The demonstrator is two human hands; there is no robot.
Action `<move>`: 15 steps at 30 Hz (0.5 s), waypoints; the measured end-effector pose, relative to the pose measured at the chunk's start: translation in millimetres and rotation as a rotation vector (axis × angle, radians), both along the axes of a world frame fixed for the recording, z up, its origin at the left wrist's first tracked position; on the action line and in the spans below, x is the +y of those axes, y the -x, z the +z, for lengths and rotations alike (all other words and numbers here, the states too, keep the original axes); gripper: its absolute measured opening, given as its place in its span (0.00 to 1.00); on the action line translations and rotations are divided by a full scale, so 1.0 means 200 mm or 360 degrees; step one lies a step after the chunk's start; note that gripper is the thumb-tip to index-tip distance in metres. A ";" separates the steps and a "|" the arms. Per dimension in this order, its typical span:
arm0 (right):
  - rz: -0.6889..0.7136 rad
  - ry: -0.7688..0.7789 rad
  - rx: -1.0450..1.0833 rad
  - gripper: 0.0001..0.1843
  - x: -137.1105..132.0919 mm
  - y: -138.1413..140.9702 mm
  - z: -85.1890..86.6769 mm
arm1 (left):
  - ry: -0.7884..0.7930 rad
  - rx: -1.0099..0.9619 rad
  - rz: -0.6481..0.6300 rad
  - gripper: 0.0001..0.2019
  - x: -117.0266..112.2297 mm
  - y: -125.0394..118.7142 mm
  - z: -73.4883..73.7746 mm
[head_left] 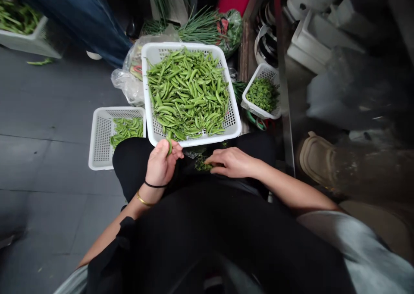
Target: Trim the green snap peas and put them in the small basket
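Note:
My left hand (162, 162) is closed on a green pea pod (169, 144), pinched upright between thumb and fingers at the near rim of a large white basket (194, 142). A heap of pea pods (190, 91) fills most of that basket, which sits in front of my knees. Lower right of it, my right hand (231, 162) reaches over a small pile of green trimmings (202, 164) between my legs. Its thumb and forefinger look slightly apart, with no pod visible in them; the fingertips are close to the trimmings.
A smaller white basket (97, 141) with some pods stands on the floor at left. Another white basket (254, 108) with leafy greens is at right, beside a metal edge (286, 113). Green stalks (200, 26) and plastic bags (129, 82) lie behind. A person's leg (87, 18) is upper left.

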State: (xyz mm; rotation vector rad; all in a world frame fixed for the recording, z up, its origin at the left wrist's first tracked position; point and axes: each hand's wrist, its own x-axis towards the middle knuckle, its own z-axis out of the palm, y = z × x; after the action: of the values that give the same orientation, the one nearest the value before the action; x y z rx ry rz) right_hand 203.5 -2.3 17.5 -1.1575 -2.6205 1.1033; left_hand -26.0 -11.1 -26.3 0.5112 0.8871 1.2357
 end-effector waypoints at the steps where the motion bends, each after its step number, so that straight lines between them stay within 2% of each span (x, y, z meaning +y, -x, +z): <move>1: -0.0010 0.0071 -0.0105 0.13 0.04 -0.03 0.01 | -0.0008 0.0032 -0.0047 0.10 0.01 0.01 0.00; 2: -0.0099 0.0097 -0.0197 0.15 0.09 -0.05 0.01 | -0.0001 0.0045 -0.0132 0.09 0.01 0.02 0.00; 4: -0.0440 -0.0018 -0.0359 0.16 0.22 -0.08 -0.03 | 0.0043 -0.0015 -0.0321 0.08 0.01 0.02 0.01; 6: -0.0815 -0.0288 -0.0563 0.19 0.37 -0.09 -0.11 | 0.0088 -0.0142 -0.0433 0.07 0.01 0.01 0.03; 8: -0.0986 -0.0395 -0.0762 0.19 0.51 -0.09 -0.21 | 0.0120 -0.0201 -0.0461 0.05 0.00 -0.01 0.04; 11: -0.0992 -0.0417 -0.0773 0.13 0.60 -0.08 -0.30 | 0.0198 -0.0110 -0.0523 0.08 -0.02 -0.02 0.04; 13: -0.0912 -0.0534 -0.0630 0.13 0.56 -0.08 -0.29 | 0.0273 -0.0015 -0.0568 0.08 -0.02 -0.02 0.03; 15: -0.0709 -0.0765 -0.0398 0.13 0.44 -0.07 -0.25 | 0.0355 0.0069 -0.0596 0.11 -0.02 -0.04 0.02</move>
State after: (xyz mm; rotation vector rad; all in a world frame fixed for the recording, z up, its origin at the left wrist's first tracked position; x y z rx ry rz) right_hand 217.5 85.1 -32.0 -1.7055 -2.3933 0.2445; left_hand -18.8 -15.8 -21.7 0.4987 0.9050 0.7780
